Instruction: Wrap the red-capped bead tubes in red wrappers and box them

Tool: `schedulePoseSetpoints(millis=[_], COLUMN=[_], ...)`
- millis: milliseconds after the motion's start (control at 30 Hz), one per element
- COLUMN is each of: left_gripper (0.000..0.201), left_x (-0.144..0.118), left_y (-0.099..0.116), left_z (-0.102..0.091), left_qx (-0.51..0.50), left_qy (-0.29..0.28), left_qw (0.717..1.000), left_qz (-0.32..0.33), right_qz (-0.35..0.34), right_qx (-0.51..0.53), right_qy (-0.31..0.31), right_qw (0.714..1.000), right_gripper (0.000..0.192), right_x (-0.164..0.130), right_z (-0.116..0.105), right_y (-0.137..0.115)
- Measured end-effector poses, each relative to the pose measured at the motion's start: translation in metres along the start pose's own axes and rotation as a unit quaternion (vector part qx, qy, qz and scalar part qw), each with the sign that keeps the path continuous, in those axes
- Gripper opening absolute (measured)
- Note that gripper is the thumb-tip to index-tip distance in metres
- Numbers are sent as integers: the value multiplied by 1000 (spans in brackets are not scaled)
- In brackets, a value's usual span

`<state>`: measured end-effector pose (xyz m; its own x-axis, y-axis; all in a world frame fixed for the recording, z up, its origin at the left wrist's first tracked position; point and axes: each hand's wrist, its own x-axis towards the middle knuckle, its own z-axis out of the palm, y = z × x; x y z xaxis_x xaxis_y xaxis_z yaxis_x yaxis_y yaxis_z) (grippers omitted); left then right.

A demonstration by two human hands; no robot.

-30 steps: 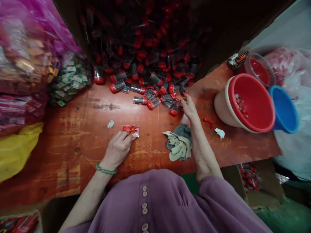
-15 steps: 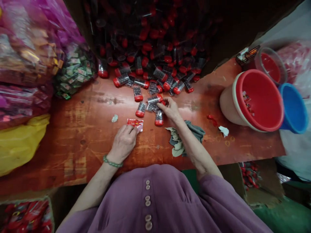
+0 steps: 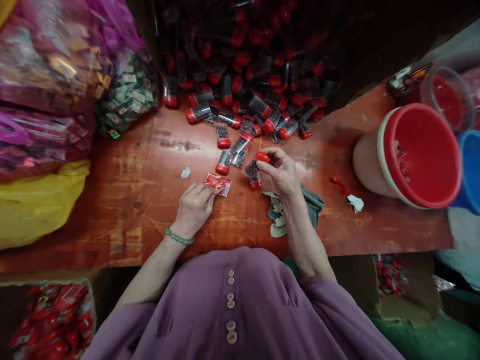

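Observation:
My left hand (image 3: 195, 206), with a green bead bracelet on its wrist, pinches the near edge of a small red printed packet (image 3: 219, 182) just above the table. My right hand (image 3: 282, 172) grips a small clear bottle by its red cap (image 3: 262, 157); the dark-filled body slants down and left. Just below that, another red-capped bottle (image 3: 255, 183) lies on the table and is partly covered. Beyond both hands lie several more such bottles (image 3: 224, 162), see-through with dark round contents. A crumpled grey-green cloth (image 3: 312, 204) sits beside and under my right forearm.
A large dark box (image 3: 367, 60) at the back spills many red-capped bottles. Bags of small packets (image 3: 129, 92) and a yellow bag (image 3: 41, 205) stand left. At right are a red bucket (image 3: 431, 170), a blue bucket (image 3: 470, 172) and white paper scraps (image 3: 355, 203).
My right hand has lifted a bottle off the small pile and drawn it right and nearer. My left hand still holds the red packet, now slightly tilted. The whole view has shifted.

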<state>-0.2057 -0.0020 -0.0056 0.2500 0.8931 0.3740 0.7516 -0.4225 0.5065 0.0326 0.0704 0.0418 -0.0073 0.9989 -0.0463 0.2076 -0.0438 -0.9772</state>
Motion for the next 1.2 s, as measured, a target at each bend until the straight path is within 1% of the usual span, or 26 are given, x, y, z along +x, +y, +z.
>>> schedulePoseSetpoints(millis=[67, 133, 167, 233, 267, 300, 333, 400, 500, 633, 733, 833, 933, 1067, 1200], left_gripper=[19, 20, 19, 14, 11, 8, 7, 8, 6, 6, 10, 13, 13, 12, 13], left_x=[-1, -3, -4, -5, -6, -7, -7, -9, -11, -14, -16, -20, -24, -27, -27], left_y=[2, 4, 5, 6, 7, 8, 9, 11, 14, 20, 23, 27, 29, 30, 30], left_z=[-3, -7, -10, -14, -16, -19, -21, -26, -31, -38, -42, -42, -40, -37, -37], left_qx=[-4, -20, -39, -90, -115, -135, -146, -149, -150, -156, -137, -116, -123, -157, -185], left_qy=[-15, -21, -19, -3, 9, 22, 32, 50, 58, 29, 9, 6, 4, -1, -12], left_qw=[1000, 999, 998, 993, 990, 986, 984, 982, 983, 985, 990, 993, 992, 988, 982], left_qz=[-13, -33, -44, -70, -82, -92, -100, -102, -85, -62, -41, -12, 1, -12, -25], right_qz=[40, 83, 111, 173, 200, 220, 234, 240, 233, 238, 234, 232, 226, 230, 243], right_qx=[12, 40, 60, 108, 130, 148, 161, 169, 133, 82, 66, 108, 171, 269, 307], right_qy=[-76, -165, -221, -316, -349, -369, -378, -369, -346, -316, -252, -184, -162, -132, -113], right_qw=[996, 982, 967, 927, 906, 891, 881, 882, 899, 915, 937, 949, 945, 926, 913], right_gripper=[32, 29, 30, 33, 34, 34, 32, 28, 27, 26, 23, 26, 28, 26, 25], right_x=[-23, -49, -62, -86, -97, -107, -117, -132, -146, -150, -144, -133, -122, -111, -108], right_z=[-3, -3, -2, 4, 7, 10, 13, 18, 18, 15, 16, 22, 31, 42, 45], right_y=[-15, -26, -30, -32, -31, -30, -28, -25, -26, -31, -34, -33, -27, -19, -14])
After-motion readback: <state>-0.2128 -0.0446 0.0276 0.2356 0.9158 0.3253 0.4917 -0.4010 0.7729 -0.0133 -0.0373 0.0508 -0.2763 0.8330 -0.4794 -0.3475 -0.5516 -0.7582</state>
